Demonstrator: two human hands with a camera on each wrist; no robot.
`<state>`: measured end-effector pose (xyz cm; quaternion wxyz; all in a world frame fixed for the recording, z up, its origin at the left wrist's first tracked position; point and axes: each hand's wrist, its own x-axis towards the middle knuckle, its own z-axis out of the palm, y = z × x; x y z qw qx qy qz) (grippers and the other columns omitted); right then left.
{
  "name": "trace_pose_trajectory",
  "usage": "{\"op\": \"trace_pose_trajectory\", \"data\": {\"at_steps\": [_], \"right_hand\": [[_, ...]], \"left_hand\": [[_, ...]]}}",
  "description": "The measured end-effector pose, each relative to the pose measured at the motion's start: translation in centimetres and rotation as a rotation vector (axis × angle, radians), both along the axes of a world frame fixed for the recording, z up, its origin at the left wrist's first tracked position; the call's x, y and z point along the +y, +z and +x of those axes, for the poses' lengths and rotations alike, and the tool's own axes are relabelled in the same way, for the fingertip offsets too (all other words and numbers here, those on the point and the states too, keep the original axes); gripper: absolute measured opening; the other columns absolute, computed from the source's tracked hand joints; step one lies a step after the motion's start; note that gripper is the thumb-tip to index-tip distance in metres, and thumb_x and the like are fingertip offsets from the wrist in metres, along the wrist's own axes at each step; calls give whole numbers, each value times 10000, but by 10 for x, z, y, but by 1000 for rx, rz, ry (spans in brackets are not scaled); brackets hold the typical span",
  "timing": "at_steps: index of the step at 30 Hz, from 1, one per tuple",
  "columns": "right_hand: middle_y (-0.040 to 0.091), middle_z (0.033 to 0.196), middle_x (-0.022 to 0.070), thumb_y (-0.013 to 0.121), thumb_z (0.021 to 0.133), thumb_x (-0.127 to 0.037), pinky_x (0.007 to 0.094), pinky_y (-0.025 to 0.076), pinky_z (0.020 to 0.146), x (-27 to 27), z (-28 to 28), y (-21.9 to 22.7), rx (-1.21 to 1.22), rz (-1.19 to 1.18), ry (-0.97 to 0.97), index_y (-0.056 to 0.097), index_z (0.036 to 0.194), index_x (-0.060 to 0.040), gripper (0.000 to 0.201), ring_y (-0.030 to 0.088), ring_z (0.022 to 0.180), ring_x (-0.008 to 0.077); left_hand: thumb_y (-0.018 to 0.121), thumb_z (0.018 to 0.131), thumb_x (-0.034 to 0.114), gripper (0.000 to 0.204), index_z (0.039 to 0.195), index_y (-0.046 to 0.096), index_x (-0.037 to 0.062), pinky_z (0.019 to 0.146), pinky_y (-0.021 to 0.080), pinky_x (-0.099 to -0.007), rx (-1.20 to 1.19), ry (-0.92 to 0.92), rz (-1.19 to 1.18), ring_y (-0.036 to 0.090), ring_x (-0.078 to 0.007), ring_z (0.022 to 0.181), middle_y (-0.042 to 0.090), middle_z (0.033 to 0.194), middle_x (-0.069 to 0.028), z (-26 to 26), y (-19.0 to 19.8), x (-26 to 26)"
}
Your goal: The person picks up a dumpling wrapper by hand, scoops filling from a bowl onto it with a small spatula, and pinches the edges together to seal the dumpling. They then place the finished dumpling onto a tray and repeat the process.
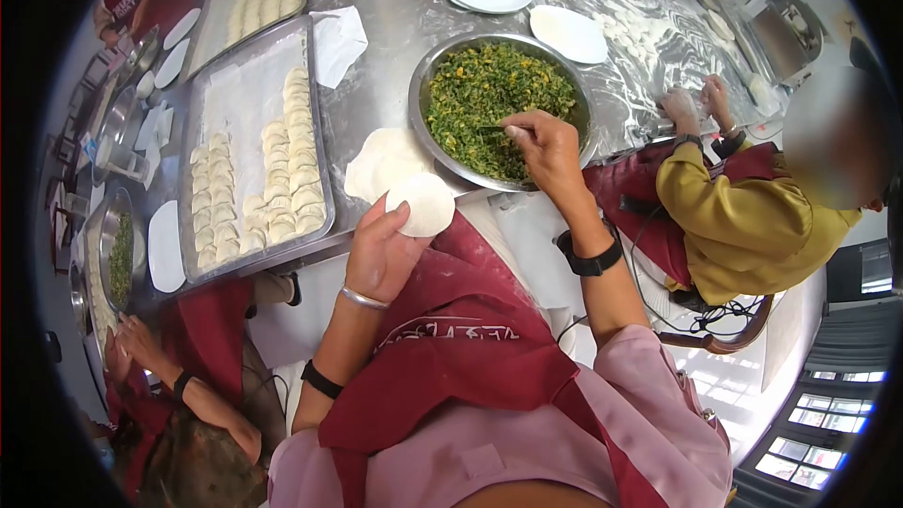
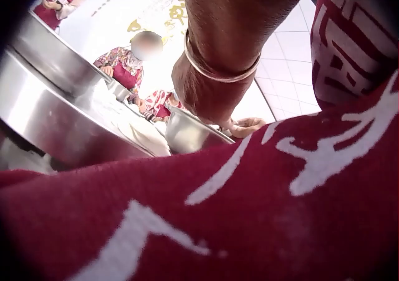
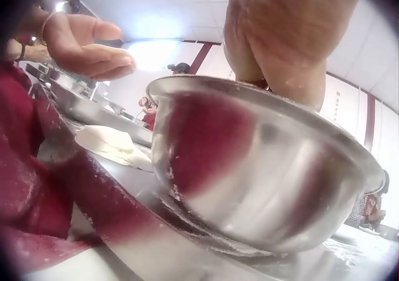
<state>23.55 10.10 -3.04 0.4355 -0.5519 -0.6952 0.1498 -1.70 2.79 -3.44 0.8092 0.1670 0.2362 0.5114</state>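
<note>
A round white dumpling wrapper (image 1: 429, 207) lies across the fingers of my left hand (image 1: 384, 249), the thumb pressing on its edge. My right hand (image 1: 548, 155) pinches a thin dark utensil (image 1: 491, 128) over the steel bowl (image 1: 420, 143); its far end meets the chopped green and yellow filling (image 1: 480, 85), so its kind is hidden. In the right wrist view the bowl's side (image 3: 249, 169) fills the middle, with the right hand above its rim. A stack of flat wrappers (image 1: 376, 165) lies on the table between bowl and tray.
Left of the bowl is a metal tray (image 1: 240, 85) with rows of folded dumplings (image 1: 292, 179). White plates (image 1: 569, 35) stand behind the bowl on the floury steel table (image 1: 395, 28). A person in a yellow top (image 1: 752, 207) works at right; another person's hands (image 1: 141, 343) show at lower left.
</note>
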Motion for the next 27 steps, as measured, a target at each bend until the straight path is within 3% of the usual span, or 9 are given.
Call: {"op": "trace_pose_trajectory", "data": {"at_steps": [4,7,9,14,27], "right_hand": [[701,764,93,638,895,-42,276,520,600,-8,19,-1,343,-116,-50,699,943,52,122,645,647,135],[702,763,108,617,917,-63,268,546,587,-2,29,10,504,-105,-255,686,962,78,163,683,646,153],[701,759,130,621,922,-83,276,562,562,5,33,8,468,-88,-290,677,950,86,180,706,650,175],[695,742,135,630,911,-78,280,567,543,23,15,-11,448,-211,-314,663,921,94,175,705,626,186],[663,835,223,563,909,15,318,626,587,33,7,-20,995,-452,-251,585,1003,148,164,707,655,261]], "left_hand": [[523,951,67,468,1383,390,-55,1089,418,-462,-9,0,-19,531,-315,1250,536,1335,-182,1,-6,3],[531,947,65,471,1382,392,-52,1086,420,-460,-14,-21,-24,533,-312,1247,538,1333,-181,5,-5,3],[534,946,65,472,1382,394,-48,1083,421,-459,-5,-24,-23,533,-309,1247,539,1333,-178,7,-4,4],[531,948,61,466,1385,399,-35,1080,424,-461,1,-7,-13,535,-306,1246,544,1331,-170,5,-2,5],[506,942,56,448,1371,418,-38,1078,425,-471,-24,26,70,534,-309,1242,545,1322,-177,2,4,30]]}}
